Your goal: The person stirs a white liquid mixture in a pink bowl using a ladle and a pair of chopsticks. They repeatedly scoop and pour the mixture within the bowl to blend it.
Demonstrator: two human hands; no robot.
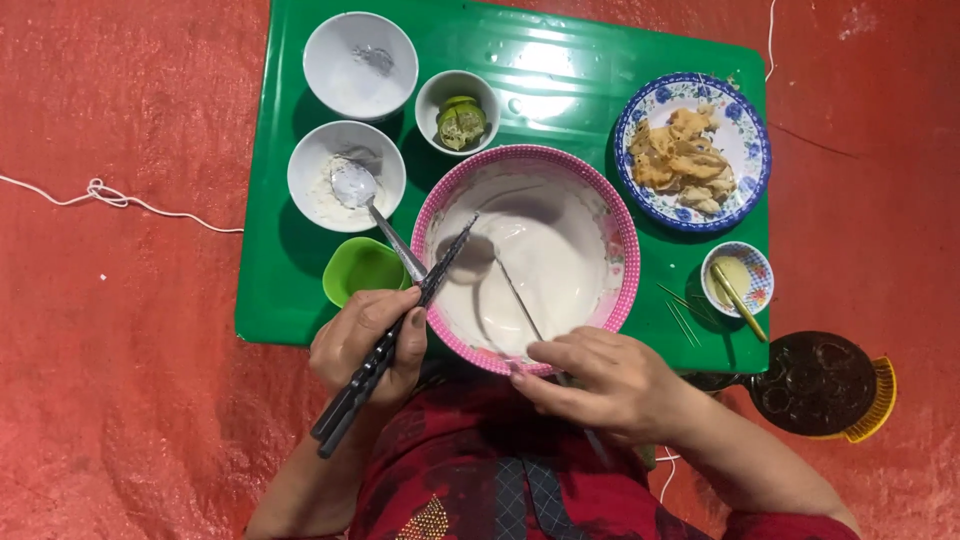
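I see a crinkled red tarp under a glossy green tray. At nine o'clock of the pink-rimmed bowl of smooth white batter, my left hand grips dark chopsticks, tips at the rim. At six o'clock, my right hand pinches a thin skewer, its lower end hidden. At two o'clock sits a blue-patterned plate of fried pieces.
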